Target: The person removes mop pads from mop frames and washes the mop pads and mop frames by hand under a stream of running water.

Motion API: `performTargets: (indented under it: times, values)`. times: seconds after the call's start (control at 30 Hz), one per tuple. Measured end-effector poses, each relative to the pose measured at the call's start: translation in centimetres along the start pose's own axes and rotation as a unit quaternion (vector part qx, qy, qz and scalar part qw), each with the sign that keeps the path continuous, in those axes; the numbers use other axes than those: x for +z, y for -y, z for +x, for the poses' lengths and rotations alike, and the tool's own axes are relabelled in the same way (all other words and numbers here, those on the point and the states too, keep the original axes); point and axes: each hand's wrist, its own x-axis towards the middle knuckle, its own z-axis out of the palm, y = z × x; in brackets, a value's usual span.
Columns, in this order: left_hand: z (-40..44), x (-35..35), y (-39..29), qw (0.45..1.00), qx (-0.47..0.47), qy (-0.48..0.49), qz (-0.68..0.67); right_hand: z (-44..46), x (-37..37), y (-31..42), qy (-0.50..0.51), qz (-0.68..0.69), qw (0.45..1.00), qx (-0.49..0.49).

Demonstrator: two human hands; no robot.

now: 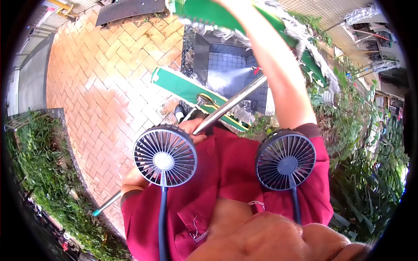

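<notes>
My left hand (191, 129) is closed around a metal pole (237, 98) in front of my chest. The pole slants up to the right; a teal-tipped end (96, 212) shows at lower left. My right forearm (278, 65) reaches up across the view, and its hand is cut off by the top edge. Beside that arm, a long green piece with a grey fringe (209, 12) spans the top. A second green strip (183, 87) lies beyond my left hand, with a yellow and black object (208, 102) on it. Water sprays from a red nozzle (256, 70).
A dark tiled basin (228, 58) lies ahead under the spray. Brick paving (100, 87) spreads on the left, bordered by plants (48, 161). More greenery (357, 174) and a wire fence stand on the right. Two small round fans (163, 161) (286, 162) hang before my chest.
</notes>
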Motion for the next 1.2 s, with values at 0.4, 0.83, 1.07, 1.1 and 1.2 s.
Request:
performTargets:
  times: [0.4,0.83,1.07,1.1,1.2]
  values:
    - [15.1,-3.8,10.7,0.982,-0.127,0.004,-0.136,-18.9,20.6,-11.4,-0.007,0.045,0.981,0.188]
    - [22.2,-10.3,20.7,0.929,-0.277,0.011,-0.246,-73.1,16.2,0.4,0.142,0.253,0.502,0.815]
    - [23.8,-16.3,33.9,0.954,-0.155,-0.105,0.235,-80.6,15.6,-4.7,0.061,0.166,0.342,0.923]
    - [24.5,-17.1,35.6,0.931,-0.162,-0.147,0.291,-80.3,15.6,-5.8,0.006,0.114,0.379,0.918]
    - [26.9,-20.5,38.7,0.898,-0.184,-0.215,0.335,-79.9,14.6,-9.3,0.004,0.065,0.344,0.937]
